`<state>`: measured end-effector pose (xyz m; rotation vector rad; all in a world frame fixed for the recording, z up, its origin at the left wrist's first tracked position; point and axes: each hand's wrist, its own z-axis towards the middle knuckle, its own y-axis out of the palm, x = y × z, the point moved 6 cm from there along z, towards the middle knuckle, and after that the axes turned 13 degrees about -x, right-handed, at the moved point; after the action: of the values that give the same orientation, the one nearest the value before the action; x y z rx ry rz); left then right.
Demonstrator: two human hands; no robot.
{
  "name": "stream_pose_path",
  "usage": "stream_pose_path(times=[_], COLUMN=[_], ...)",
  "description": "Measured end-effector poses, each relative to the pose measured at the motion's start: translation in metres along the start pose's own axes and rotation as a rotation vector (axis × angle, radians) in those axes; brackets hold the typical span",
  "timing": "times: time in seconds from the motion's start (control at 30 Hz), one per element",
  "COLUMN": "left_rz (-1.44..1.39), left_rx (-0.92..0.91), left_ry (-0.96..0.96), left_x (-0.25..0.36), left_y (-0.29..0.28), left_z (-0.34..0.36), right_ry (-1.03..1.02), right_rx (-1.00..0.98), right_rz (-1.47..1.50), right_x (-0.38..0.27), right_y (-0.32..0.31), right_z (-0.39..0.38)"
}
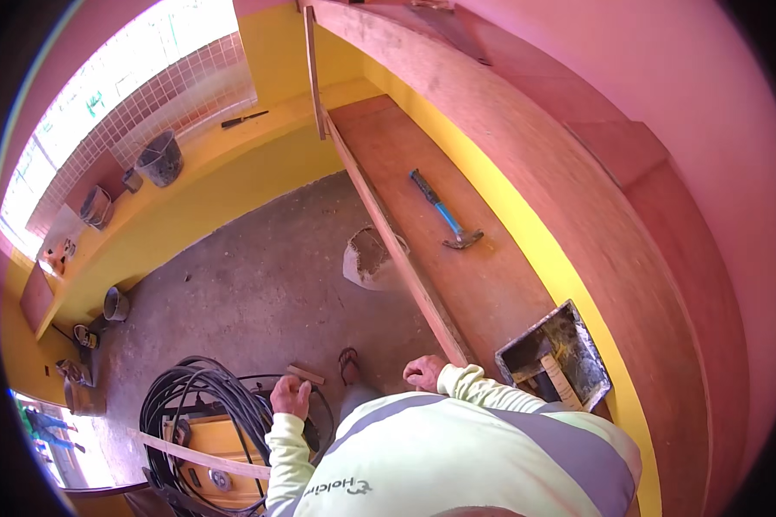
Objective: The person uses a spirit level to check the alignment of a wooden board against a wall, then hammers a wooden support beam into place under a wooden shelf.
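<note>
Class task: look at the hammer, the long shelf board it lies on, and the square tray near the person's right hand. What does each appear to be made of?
Hammer: dark metal-looking head, blue handle, probably plastic or rubber grip. Shelf board: reddish-brown sheet, likely plywood. Tray: unclear, coated with grey, cement-like residue.

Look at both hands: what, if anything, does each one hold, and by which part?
The right hand rests on the near end of the long wooden batten; a closed grip cannot be told. The left hand holds nothing.

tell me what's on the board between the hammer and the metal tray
Nothing: in the head view the wooden board is bare between the blue-handled hammer and the metal tray.
</note>
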<state>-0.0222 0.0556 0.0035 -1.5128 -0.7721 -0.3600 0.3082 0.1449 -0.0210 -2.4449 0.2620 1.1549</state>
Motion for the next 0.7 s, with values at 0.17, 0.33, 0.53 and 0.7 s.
stream_pose_path(times=[0.17,0.33,0.53,0.7], left_rz=[-0.115,-0.023,0.137,0.426], left_rx=[-0.088,0.056,0.296,0.503], left_ry=[0.054,0.471,1.054,1.019], left_x=[0.006,0.115,0.332,0.510], left_y=[-0.037,-0.158,-0.274,-0.293], left_z=[0.136,0.311,0.495,0.589], right_ry=[0.122,0.119,0.016,-0.026], right_rx=[0.136,0.287,0.511,0.544], right_rz=[0.179,0.341,0.521,0.575], right_x=[-0.006,-0.039,-0.018,-0.007], right_y=[-0.067,-0.136,-0.156,-0.174], right_z=[0.031,0.090,0.115,0.108])
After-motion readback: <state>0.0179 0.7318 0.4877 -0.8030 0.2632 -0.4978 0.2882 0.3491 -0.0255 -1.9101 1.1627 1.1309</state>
